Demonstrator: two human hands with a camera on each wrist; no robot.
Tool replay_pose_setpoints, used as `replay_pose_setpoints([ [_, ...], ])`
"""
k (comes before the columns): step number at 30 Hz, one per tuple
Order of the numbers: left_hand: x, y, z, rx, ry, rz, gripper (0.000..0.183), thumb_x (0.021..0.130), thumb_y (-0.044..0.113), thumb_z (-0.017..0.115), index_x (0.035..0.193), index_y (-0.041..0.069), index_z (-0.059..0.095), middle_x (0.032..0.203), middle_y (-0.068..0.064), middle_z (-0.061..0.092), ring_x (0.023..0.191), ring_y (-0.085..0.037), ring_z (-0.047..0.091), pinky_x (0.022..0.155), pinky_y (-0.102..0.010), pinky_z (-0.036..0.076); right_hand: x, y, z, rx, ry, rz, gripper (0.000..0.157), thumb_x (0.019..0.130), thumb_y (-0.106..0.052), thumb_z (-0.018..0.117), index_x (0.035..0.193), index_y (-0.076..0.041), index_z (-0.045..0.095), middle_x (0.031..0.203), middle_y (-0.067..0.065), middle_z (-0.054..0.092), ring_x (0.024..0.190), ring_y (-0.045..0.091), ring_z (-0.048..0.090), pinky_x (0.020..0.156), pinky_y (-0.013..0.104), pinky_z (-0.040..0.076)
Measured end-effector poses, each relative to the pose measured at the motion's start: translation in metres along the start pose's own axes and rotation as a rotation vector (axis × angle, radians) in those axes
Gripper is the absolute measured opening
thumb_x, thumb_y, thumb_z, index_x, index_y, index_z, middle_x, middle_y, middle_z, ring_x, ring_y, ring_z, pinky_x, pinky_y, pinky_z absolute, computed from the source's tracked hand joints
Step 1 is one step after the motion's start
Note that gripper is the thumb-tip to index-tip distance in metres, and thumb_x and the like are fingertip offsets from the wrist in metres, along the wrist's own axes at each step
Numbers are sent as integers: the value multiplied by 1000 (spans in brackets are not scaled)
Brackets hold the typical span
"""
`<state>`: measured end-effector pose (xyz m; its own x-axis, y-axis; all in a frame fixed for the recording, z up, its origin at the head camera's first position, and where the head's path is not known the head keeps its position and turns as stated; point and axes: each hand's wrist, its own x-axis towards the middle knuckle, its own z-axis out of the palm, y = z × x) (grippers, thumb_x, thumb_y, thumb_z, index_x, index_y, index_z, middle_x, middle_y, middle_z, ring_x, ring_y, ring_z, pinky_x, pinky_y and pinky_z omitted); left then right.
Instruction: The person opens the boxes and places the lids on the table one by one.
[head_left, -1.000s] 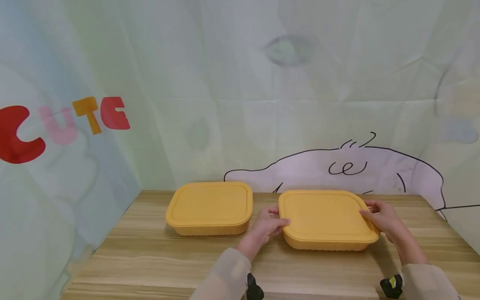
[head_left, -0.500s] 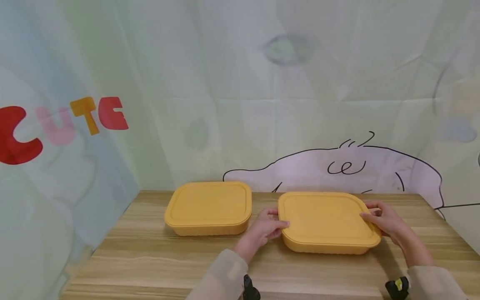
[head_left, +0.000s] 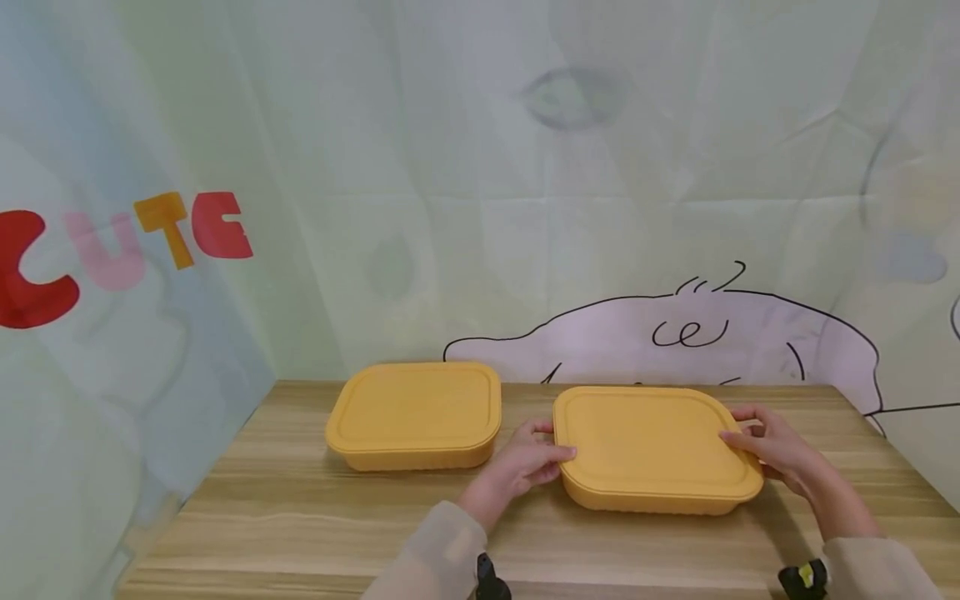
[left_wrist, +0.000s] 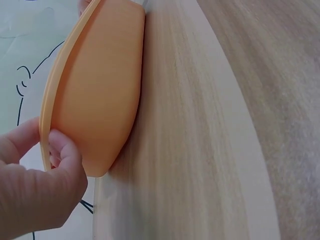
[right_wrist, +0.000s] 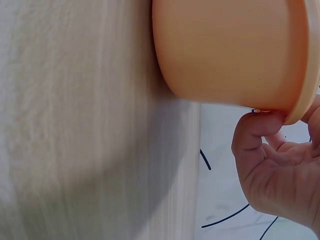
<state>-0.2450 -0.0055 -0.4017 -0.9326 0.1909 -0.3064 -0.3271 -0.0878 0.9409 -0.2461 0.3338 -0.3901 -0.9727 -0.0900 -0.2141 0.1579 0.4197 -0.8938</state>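
Note:
Between my two hands is a yellow lidded food container [head_left: 656, 446], held by its short ends in the head view. My left hand [head_left: 522, 458] pinches the lid rim at the left end, thumb on top and fingers beneath. At the right end my right hand [head_left: 776, 450] grips the rim the same way. The left wrist view shows the container's side wall [left_wrist: 100, 85] beside the wooden surface, with the left hand [left_wrist: 42, 187] at its rim. Fingers of the right hand [right_wrist: 275, 170] tuck under the rim in the right wrist view.
A second, similar yellow lidded container [head_left: 416, 412] stands to the left on the wooden table [head_left: 300, 533]. Behind the table hangs a printed cloth [head_left: 480, 167] with cartoon drawings and coloured letters.
The held container has come slightly nearer to me, with both hands still at its ends. The left container stays where it was; the whole view has drifted a little.

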Motion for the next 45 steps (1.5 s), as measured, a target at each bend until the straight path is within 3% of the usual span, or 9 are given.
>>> replay_pose_setpoints([
  [7, -1, 0, -1, -12, -16, -8, 49, 77, -6, 70, 117, 1, 42, 82, -5, 57, 55, -10, 47, 48, -15, 44, -3, 1, 0, 20, -18, 0, 60, 92, -19, 59, 128, 10, 21, 102, 16, 53, 75, 17, 61, 65, 35, 56],
  [45, -19, -3, -3, 63, -19, -36, 49, 77, -3, 72, 116, 5, 44, 83, -7, 57, 58, -11, 49, 49, -16, 45, -19, 8, 4, 42, -29, -4, 56, 93, -16, 57, 126, 10, 20, 96, 10, 51, 74, 16, 59, 62, 35, 55],
])
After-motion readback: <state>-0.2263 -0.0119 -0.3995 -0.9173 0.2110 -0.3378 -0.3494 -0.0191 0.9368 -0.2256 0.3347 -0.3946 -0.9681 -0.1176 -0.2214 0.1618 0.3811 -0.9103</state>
